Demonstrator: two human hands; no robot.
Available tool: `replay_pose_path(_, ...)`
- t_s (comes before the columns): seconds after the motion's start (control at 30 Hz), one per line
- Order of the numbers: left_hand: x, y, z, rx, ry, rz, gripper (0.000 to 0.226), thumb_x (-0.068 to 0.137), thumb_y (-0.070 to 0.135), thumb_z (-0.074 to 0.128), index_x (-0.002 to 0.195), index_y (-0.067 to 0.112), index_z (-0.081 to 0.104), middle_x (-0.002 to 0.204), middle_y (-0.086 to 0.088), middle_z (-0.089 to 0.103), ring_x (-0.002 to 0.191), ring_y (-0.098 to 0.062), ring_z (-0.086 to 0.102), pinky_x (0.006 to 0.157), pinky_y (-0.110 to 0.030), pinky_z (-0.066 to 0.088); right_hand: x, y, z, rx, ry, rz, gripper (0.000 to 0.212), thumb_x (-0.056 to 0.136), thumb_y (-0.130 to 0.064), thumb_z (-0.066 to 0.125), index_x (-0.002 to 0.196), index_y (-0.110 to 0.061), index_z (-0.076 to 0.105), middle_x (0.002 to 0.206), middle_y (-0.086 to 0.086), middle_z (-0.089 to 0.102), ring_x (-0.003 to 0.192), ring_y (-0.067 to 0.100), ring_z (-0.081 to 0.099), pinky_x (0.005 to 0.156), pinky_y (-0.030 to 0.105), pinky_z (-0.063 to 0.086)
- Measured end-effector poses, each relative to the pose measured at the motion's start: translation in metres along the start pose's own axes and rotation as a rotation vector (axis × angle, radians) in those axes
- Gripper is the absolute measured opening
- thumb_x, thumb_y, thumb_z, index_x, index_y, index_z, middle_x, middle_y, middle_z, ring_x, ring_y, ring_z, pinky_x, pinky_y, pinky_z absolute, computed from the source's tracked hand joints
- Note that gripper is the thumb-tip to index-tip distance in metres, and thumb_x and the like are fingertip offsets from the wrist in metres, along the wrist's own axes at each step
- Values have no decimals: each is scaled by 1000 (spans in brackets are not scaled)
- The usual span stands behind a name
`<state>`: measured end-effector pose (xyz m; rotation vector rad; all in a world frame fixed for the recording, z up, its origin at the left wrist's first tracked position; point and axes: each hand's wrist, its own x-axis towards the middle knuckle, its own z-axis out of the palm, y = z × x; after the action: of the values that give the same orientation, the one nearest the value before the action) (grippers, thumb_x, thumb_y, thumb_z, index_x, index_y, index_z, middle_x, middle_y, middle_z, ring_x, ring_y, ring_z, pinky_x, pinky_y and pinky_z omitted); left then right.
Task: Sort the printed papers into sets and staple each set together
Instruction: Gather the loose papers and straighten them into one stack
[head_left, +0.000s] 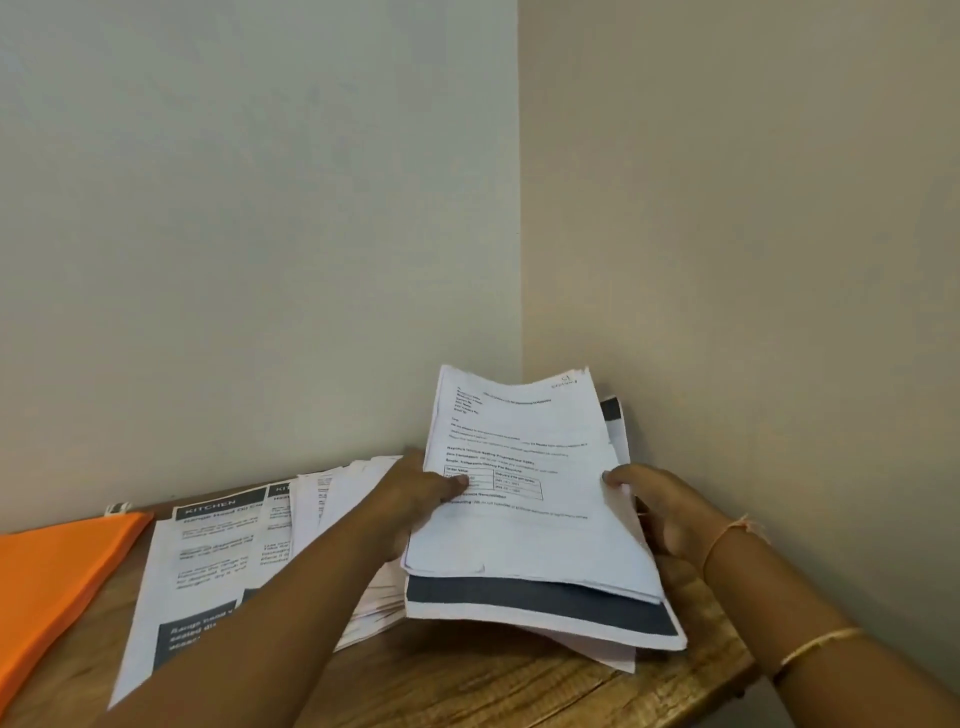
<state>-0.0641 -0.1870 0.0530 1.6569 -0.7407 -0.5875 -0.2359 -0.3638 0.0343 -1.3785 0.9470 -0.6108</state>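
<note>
— Item one?
— Bundle of printed papers, held over the wooden table in the corner where the two walls meet, its far end tilted up. A sheet with a dark band sits under the top pages.
— Hands?
— Left hand pinches the left edge, thumb on top. Right hand grips the right edge, thumb on top and fingers curled behind.
— Handling?
— I'd say light and limp, and each sheet slides on the next (the top pages bow at the far end). Best held by both long edges and squared up before any stapling.
— Item two?
— Kitchen sheets, overlapping on the table at left, and a fanned pile behind the left forearm.
— Containers?
— One orange folder, lying flat at the table's left end. I cannot tell what is in it. No stapler in sight.
</note>
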Motion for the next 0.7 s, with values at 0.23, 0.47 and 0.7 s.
replay_pose_path(0.23,15,-27,9,925,15,-7,65,89,42,58,140,10,33,142,-9,43,127,-25,43,104,-33,36,8,11,12,-320,98,-102,15,81,-7,57,93,0,61,89,14,65,76,28,61,58,24,42)
replay_pose_path(0.47,22,-36,15,975,-28,-61,74,87,53,56,144,17,27,148,-5,36,133,-25,37,109,-35,31,9,17,16,-473,141,-117,28,76,-23,61,98,-7,52,104,12,61,94,30,62,82,36,54)
replay_pose_path(0.7,25,-27,11,629,107,-111,100,73,24,81,146,4,15,144,-13,38,129,-28,40,96,-30,39,6,15,8,-17,73,-6,22,91,-8,51,110,2,54,87,16,59,75,30,55,62,31,44)
